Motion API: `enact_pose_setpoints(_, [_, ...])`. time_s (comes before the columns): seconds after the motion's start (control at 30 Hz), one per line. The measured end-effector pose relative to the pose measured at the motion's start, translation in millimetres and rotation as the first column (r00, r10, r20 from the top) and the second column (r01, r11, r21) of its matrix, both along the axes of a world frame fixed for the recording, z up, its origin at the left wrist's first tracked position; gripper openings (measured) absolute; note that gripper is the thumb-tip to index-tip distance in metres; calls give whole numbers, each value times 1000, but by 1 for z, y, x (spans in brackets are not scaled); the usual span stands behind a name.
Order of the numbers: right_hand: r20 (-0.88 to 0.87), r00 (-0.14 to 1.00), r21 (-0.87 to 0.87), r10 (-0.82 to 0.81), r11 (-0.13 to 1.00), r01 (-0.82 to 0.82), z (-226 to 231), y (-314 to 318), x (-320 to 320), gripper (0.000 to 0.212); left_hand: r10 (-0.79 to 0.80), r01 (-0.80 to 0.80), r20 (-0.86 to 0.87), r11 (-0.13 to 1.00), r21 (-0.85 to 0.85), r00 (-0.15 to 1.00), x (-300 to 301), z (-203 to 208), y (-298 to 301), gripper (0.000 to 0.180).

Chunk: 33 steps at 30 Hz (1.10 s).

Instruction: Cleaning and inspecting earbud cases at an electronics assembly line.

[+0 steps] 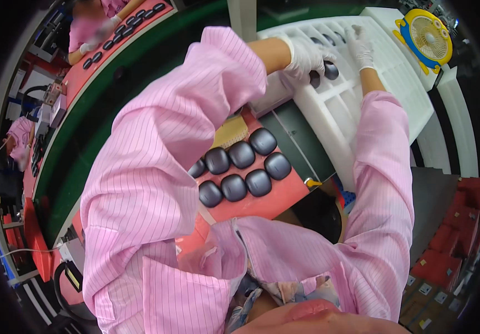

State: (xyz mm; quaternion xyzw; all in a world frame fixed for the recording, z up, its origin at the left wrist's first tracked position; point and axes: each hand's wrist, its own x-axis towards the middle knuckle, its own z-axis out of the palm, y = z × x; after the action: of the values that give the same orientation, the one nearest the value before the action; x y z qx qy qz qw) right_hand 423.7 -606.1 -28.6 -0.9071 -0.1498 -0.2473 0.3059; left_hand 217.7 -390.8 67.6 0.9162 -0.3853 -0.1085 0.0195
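- Nearest the camera hung the person's own pink striped smock (156, 183), its sleeves running up and away toward the work.
- The left hand (305, 57), in a white glove, rested on the white moulded tray (340, 106), its fingers (319, 57) curled closed around a dark rounded case (330, 70) at one of the tray's compartments; a second dark case (314, 79) sat just beside it, partly under the hand.
- The right hand (359, 45), also gloved, lay flat on the tray farther back, fingers spread open and gripping nothing, pressed on the tray's ribs.
- The tray lay tilted across the counter, most of its visible compartments unfilled.
- Between the two sleeves, a red carrier board (262, 203) held seven dark rounded cases (243, 167) in two rows, close together, some touching.
- A dark mat (301, 145) lay between the red board and the white tray.
- A yellow and blue desk fan (426, 39) stood beyond the tray's far right corner.
- At upper left, another person's gloved hand (102, 34) worked at a separate red board (120, 39) lined with dark cases.
- Red boxes (462, 222) were stacked at the right edge.
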Motion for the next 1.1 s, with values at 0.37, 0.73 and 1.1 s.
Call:
enact_pose_setpoints(0.37, [-315, 821, -322, 477, 760, -565, 84, 45, -374, 34, 265, -227, 66, 911, -345, 962, -263, 25, 91, 46])
enact_pose_setpoints(0.73, [-488, 691, 397, 533, 841, -368, 1, 31, -430, 47, 473, -479, -85, 874, -82, 877, -358, -47, 92, 52])
enact_pose_setpoints(1.1, [-523, 611, 167, 594, 775, -610, 14, 60, -476, 39, 74, -129, -231, 963, -237, 970, -302, -28, 82, 39])
